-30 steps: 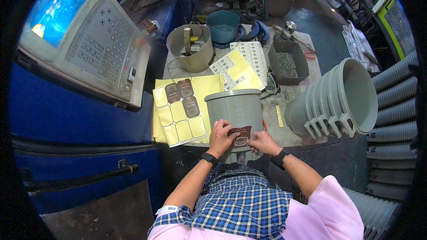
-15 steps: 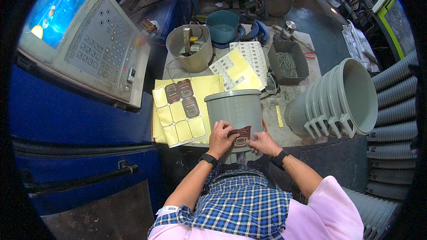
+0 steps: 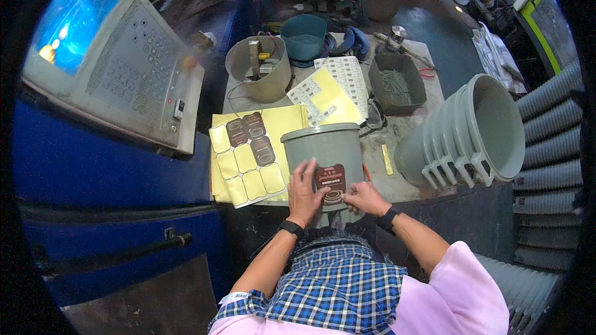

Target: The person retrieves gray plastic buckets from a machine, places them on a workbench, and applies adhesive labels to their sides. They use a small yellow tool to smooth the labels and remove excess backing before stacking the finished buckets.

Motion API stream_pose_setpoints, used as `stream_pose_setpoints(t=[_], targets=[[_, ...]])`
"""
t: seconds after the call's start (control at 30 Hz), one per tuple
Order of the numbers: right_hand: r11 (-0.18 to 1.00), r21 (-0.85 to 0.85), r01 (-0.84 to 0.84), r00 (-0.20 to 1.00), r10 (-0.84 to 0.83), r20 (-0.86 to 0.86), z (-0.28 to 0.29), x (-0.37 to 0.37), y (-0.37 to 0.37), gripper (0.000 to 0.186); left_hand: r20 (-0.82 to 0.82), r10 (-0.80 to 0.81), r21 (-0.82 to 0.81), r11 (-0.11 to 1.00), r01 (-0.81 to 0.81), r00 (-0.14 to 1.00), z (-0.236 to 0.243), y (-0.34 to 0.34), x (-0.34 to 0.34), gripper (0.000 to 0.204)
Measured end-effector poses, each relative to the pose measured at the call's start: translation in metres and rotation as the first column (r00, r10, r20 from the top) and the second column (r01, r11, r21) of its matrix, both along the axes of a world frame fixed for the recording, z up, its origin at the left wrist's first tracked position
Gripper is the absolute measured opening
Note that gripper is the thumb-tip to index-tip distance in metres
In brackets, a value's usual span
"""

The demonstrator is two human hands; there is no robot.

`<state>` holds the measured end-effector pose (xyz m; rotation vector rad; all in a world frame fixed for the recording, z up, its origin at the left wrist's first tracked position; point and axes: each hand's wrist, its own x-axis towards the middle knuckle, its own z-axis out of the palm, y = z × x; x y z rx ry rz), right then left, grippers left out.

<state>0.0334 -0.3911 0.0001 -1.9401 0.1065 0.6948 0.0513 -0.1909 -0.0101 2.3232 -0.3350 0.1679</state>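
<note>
A grey-green plastic bucket [image 3: 300,149] stands at the table's near edge, right in front of me. On its near side lies a dark brown label sticker [image 3: 330,178], flat against the wall in its upper part. My left hand [image 3: 303,195] rests on the bucket with fingers stretched out, its thumb at the label's lower left. At the label's lower right corner, the fingers of my right hand [image 3: 363,198] pinch the edge. Left of the bucket is a sheet of brown labels [image 3: 263,150], several of them peeled off to yellow backing.
Nested grey buckets [image 3: 413,158] lie tilted at the right, beside grey stacks [image 3: 546,155]. Behind stand a grey bin of screws [image 3: 397,108], a round tub with tools [image 3: 236,65] and a teal container [image 3: 304,40]. A machine control panel [image 3: 133,71] rises at the left.
The label, bent and curled before, now lies flatter on the bucket. My left hand has released its upper edge and spread its fingers on the bucket's side. The right still pinches the corner.
</note>
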Motion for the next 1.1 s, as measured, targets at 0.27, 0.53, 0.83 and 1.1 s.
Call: stream_pose_setpoints(t=[0.27,0.53,0.83,1.1], targets=[[0.989,-0.085,-0.117,0.992,0.113,-0.050,0.008,0.015,-0.001,0.034,-0.146,-0.078,0.409,0.903,0.132,0.986,0.031,-0.001,0.038,0.120],[0.965,-0.232,-0.120,0.989,0.096,-0.111,0.023,0.044,-0.012,0.036,-0.085,-0.149,0.450,0.876,0.171,0.985,0.037,-0.003,0.075,0.115],[0.948,0.132,0.289,0.945,-0.304,0.118,-0.006,0.079,0.005,0.028,0.187,0.308,-0.029,0.951,-0.308,0.933,0.097,0.079,0.012,0.051],[0.979,0.030,0.201,0.931,-0.200,0.306,-0.013,0.062,-0.007,0.024,0.313,0.940,-0.429,0.268,-0.863,0.136,0.169,0.226,-0.150,0.058]])
